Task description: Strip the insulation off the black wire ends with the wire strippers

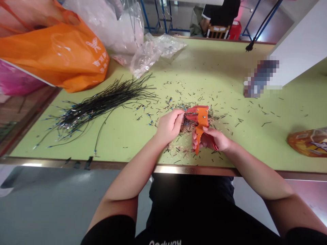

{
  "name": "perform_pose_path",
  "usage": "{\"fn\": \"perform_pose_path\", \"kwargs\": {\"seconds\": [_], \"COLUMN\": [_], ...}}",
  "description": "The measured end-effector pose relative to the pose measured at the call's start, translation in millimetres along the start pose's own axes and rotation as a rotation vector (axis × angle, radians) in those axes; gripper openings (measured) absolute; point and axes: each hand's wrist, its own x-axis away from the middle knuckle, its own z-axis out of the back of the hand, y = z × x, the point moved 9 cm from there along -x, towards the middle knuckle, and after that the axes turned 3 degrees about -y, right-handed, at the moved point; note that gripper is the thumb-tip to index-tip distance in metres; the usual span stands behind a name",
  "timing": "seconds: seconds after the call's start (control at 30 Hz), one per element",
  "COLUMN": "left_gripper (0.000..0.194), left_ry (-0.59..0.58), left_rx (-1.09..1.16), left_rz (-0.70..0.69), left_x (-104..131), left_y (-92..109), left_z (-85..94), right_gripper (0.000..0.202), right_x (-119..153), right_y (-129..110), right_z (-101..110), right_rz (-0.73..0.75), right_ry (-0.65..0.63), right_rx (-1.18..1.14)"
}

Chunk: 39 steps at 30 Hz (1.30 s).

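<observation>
We see right hand (214, 137) wrapped round orange stripper (203, 117), left hand (168, 124) pinching dark wire (190, 114) at tool's mouth, above scattered offcuts (187, 125). Much seems stripped; whether bundle (102, 102) at left remains, unclear.

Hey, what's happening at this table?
Someone is working on wires with bare hands. The right hand grips an orange hand tool by its handles. The left hand, just beside it, pinches what look like dark wire ends at the tool's head. Small clippings lie scattered beneath and around both hands. Off to the left, a bundle of black wires rests on the green tabletop.
</observation>
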Motion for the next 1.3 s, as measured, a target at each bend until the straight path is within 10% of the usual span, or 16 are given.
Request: {"fn": "perform_pose_path", "kwargs": {"seconds": [1.3], "left_gripper": [0.031], "left_ry": [-0.094], "left_rx": [-0.144], "left_rz": [0.010], "left_x": [-3], "left_y": [-4], "left_z": [-10.7], "right_gripper": [0.058], "right_x": [-2], "right_y": [0], "right_z": [11], "right_rz": [0.048], "right_ry": [0.311], "right_rx": [0.165]}}
